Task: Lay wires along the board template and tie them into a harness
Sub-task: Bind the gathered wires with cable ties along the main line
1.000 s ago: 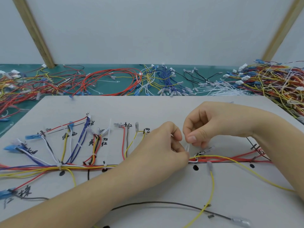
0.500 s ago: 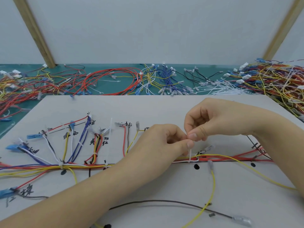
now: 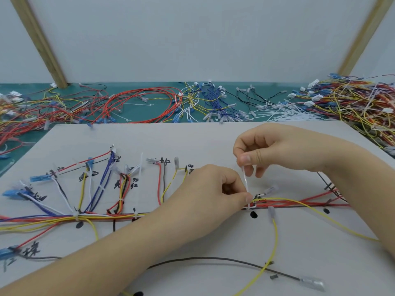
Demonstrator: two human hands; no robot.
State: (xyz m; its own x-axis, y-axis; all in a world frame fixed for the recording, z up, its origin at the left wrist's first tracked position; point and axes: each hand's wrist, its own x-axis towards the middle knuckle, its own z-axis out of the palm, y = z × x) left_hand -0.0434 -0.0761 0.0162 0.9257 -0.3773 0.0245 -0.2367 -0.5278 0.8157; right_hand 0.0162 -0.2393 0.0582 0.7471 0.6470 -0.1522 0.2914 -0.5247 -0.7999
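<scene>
Right hand pinches white cable tie tail upright; left hand, fingers curled, pinches its base at wire bundle on board template.

Hidden and cut-off parts at the tie point

The left hand covered the wire bundle where it ran under the palm, and its fingertips hid the head of the cable tie. The handwritten labels on the board were too blurred to read. Both forearms and the leftward wires ran off the picture's edges.
</scene>
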